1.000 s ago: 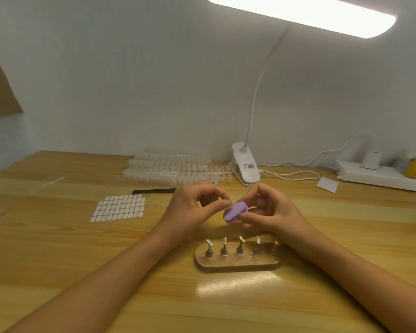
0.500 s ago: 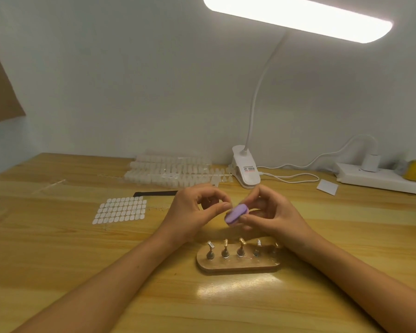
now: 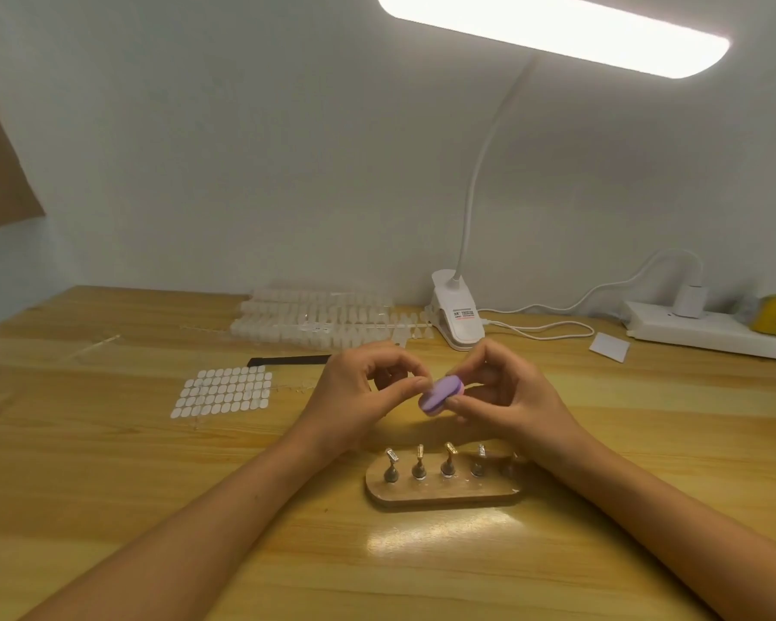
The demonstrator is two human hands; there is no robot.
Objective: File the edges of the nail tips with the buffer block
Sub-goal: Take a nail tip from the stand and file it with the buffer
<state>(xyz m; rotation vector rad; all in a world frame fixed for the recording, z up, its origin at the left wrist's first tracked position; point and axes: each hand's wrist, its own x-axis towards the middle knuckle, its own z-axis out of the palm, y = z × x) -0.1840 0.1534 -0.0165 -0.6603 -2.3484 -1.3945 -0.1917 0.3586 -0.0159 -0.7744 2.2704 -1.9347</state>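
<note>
Buffer block (image 3: 440, 393), a lilac oval pad, is held above the tabletop (image 3: 108, 463) at mid-scene, tilted with its far end higher. The right hand (image 3: 507, 392) pinches it between thumb and curled fingers. The left hand (image 3: 359, 396) has thumb and forefinger pressed tip to tip against the block's left edge. Whatever lies between them is too small to make out.

Just near of the hands stands a wooden stand (image 3: 444, 493) with a row of metal holders. The right wrist passes over its right end. Bare wood lies near of the stand and between the forearms.

To the left, a sheet of white adhesive tabs (image 3: 225, 392) lies flat, well apart from the left hand, with a black strip (image 3: 287, 360) just beyond it. Farther back, rows of clear nail tips (image 3: 323, 316) run along the wall side.

The lamp clip (image 3: 458, 313) sits just beyond the hands, and its lit head (image 3: 556, 24) hangs overhead. At far right are a white card (image 3: 609, 346), a cable (image 3: 543, 331), a power strip (image 3: 713, 329) with a plug, and a yellow object (image 3: 773, 313).

The clip carries a label with dark and red print, too small to read.
</note>
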